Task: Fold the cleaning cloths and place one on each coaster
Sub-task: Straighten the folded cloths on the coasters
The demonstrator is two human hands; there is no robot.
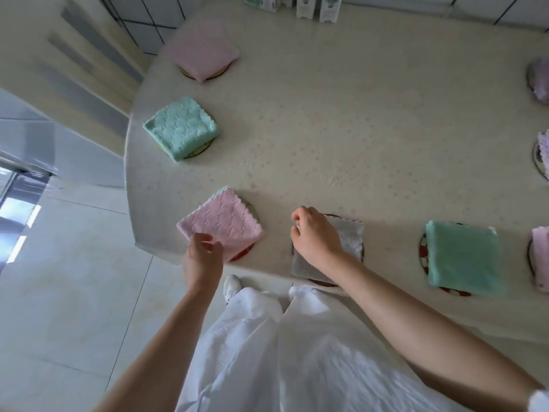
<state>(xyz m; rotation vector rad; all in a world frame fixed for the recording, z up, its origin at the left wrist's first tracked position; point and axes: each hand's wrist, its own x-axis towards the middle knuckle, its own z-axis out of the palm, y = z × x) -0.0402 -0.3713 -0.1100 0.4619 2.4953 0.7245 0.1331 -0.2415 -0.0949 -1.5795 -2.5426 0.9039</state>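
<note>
Folded cloths lie on round coasters around the table's rim. A pink scalloped cloth [221, 223] covers a coaster [242, 254] at the near left; my left hand [203, 257] hovers at its near corner with fingers loosely curled and holds nothing. A grey cloth [350, 239] lies on a coaster [322, 283] by the front edge, and my right hand [316, 233] rests on it with curled fingers at its left edge. A mint cloth [181, 127] and a pale pink cloth [203, 49] sit further left. A green cloth [463, 257] lies to the right.
The cream table [341, 129] curves away; its edge runs close to my legs. Lilac and pink cloths [540, 260] on coasters line the right edge. Several cartons [315, 5] stand at the back. A chair back [89, 63] is at the left over tiled floor.
</note>
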